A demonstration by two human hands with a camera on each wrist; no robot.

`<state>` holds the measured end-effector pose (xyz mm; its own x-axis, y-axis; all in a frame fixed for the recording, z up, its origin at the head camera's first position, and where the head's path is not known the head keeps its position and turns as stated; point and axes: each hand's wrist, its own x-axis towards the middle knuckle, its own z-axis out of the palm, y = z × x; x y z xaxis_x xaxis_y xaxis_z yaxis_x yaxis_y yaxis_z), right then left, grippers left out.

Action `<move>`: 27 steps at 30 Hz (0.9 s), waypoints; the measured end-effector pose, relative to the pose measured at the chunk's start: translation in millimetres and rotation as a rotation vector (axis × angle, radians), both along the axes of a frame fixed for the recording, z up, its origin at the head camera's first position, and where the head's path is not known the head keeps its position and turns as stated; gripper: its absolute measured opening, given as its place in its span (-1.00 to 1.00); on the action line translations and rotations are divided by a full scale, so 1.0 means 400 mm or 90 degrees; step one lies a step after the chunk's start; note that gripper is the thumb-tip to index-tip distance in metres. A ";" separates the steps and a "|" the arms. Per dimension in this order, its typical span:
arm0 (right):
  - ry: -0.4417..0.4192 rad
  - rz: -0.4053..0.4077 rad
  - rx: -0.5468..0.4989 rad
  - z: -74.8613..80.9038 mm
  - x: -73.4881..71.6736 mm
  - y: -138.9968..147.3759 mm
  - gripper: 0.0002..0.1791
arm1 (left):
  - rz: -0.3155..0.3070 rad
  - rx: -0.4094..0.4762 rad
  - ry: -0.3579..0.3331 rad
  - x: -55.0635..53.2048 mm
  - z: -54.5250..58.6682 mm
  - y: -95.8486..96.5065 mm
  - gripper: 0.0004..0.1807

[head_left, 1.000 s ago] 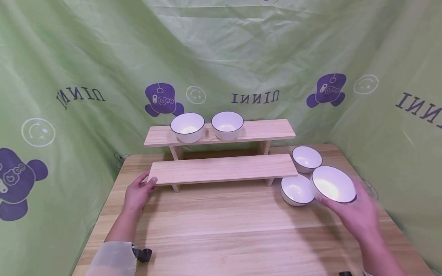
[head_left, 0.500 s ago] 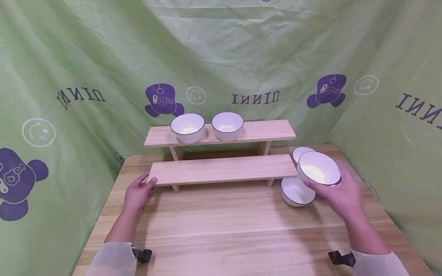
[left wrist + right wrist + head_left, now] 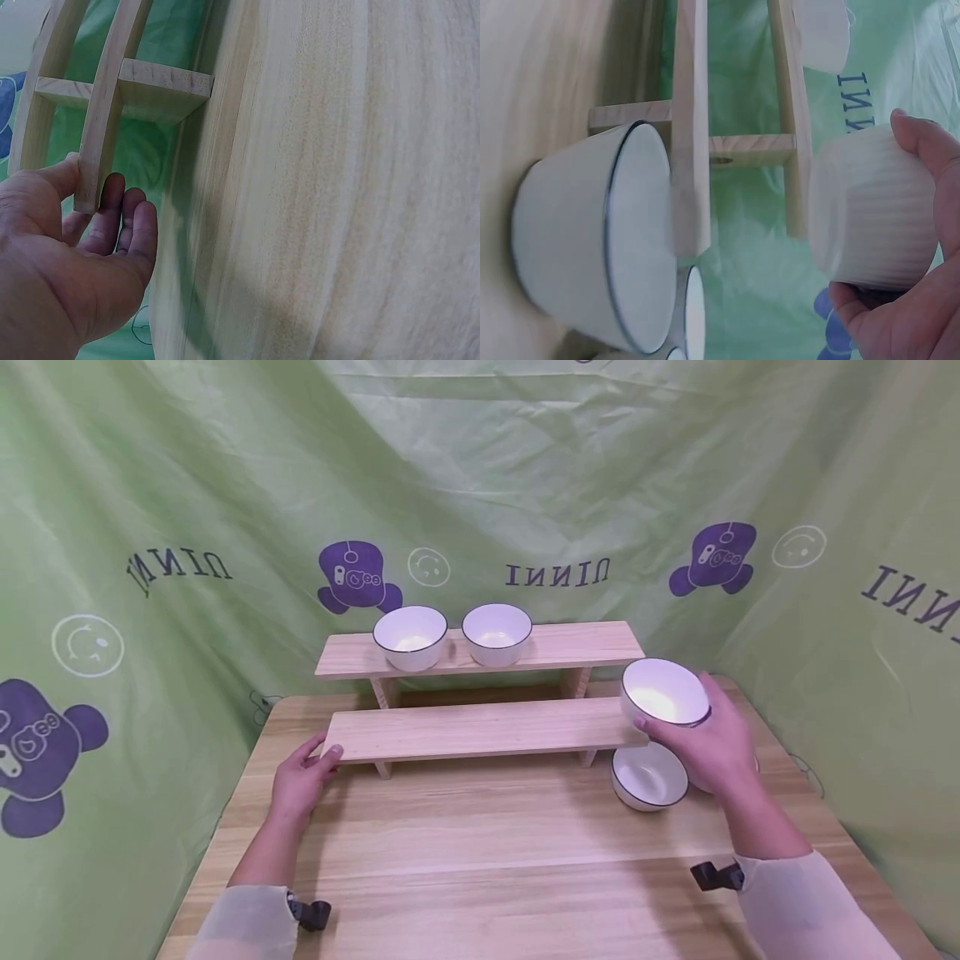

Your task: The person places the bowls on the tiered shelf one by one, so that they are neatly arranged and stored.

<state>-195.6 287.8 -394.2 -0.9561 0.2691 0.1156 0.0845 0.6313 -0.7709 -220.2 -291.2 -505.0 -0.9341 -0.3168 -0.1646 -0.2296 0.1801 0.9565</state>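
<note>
My right hand point(image 3: 716, 750) grips a white bowl with a dark rim point(image 3: 663, 692) over the right end of the lower wooden shelf board point(image 3: 480, 731). In the right wrist view, thumb and fingers span the ribbed side of this bowl point(image 3: 877, 214), which is raised above the lower board's level. My left hand point(image 3: 302, 783) pinches the lower board's left end; in the left wrist view, the thumb lies on one face of the board point(image 3: 101, 142) and fingers curl behind it. Two matching bowls, a left one point(image 3: 410, 639) and a right one point(image 3: 497, 635), stand on the upper board point(image 3: 581, 643).
On the wooden table point(image 3: 480, 860), a white bowl point(image 3: 649, 777) sits below the lower board's right end. More bowls beside it are mostly hidden by my right hand; the right wrist view shows one bowl's rim point(image 3: 695, 311). A green printed curtain point(image 3: 480, 485) surrounds the table.
My right hand has carried its bowl left and away from me, from above the table bowls to the lower board's right end. The left hand has stayed at the board's left end.
</note>
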 end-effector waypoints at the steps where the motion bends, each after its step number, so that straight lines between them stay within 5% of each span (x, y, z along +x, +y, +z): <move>1: 0.002 0.003 -0.004 0.004 -0.006 -0.005 0.44 | 0.000 0.001 0.000 0.000 0.000 0.000 -0.19; 16: 0.033 0.011 -0.025 0.022 -0.126 -0.076 0.50 | 0.008 0.004 -0.006 -0.007 -0.003 0.002 -0.20; 27: 0.052 0.038 -0.023 0.062 -0.163 -0.128 0.52 | 0.008 0.005 -0.005 -0.006 -0.004 0.003 -0.20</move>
